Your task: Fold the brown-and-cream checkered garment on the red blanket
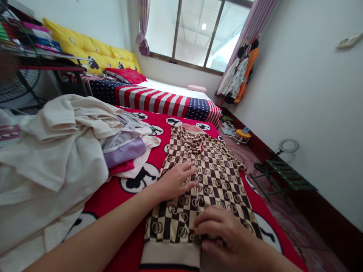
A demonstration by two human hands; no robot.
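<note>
A brown-and-cream checkered jacket (215, 181) with small printed faces lies spread on a red blanket (104, 211), its collar at the far end and its plain beige hem (170, 254) nearest me. Flat on its front, by the middle opening, rests my left hand (179, 179), fingers stretched out and apart. My right hand (224, 234) is lower down, near the hem, its fingers bent and closed on the jacket's front edge; the fingertips are partly hidden. To the left is a heap of clothes, with a large cream garment (56, 151) and a lilac piece (126, 152).
Beyond the blanket stands a bed with a stars-and-stripes cover (159, 100) and a red pillow (130, 75). A fan (18, 68) is at far left. On the right floor are a green folding stool (289, 175), a ring light (288, 146) and a small yellow stool (243, 133).
</note>
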